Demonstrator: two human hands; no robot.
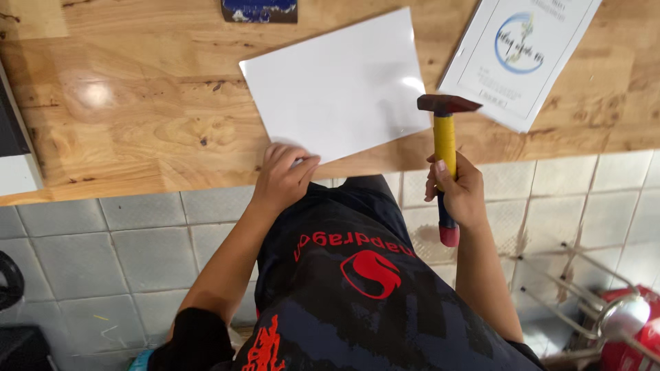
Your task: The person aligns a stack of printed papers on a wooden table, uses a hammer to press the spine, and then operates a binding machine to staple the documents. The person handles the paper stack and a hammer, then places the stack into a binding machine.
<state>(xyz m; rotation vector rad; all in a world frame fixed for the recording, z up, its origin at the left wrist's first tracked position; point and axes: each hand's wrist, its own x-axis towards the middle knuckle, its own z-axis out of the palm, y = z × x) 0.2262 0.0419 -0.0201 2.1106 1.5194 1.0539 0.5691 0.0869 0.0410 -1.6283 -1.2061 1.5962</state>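
Hammer (pixel 445 148): right of centre in the frame, held upright above the table edge, dark steel head at top, yellow handle, red-and-blue butt sticking out below the fist.

Largest to smallest:
- Wooden table (pixel 137 117) fills the upper half of the frame, glossy, knots visible. Tiled floor (pixel 130 254) below it.
- Blank white sheet (pixel 337 86), centre top, lying flat and a bit skewed, its near corner at the table edge.
- Printed sheet (pixel 522 55) with a round blue emblem, upper right, lying flat, just beside the hammer head in the picture.
- Hammer, as above.

Handling, my read: head-heavy, rigid, so the weight wants to tip forward. Handle looks smooth plastic or rubber, probably decent grip. Best hold is low on the handle near the butt for swing, higher up for control. The current grip sits at the lower half. The white sheet is the opposite: light, floppy, slides easily on that glossy top, creases if pinched hard.

Hands:
- Right hand (pixel 459 192): clenched around the lower handle, fingers fully wrapped, thumb alongside. Firm fist, nothing else touched.
- Left hand (pixel 282 177): lower centre, at the near corner of the white sheet, fingers curled and bunched with tips on the paper's edge. Looks like a pinch or a press. Can't tell whether it actually grips the sheet or only pins it down.
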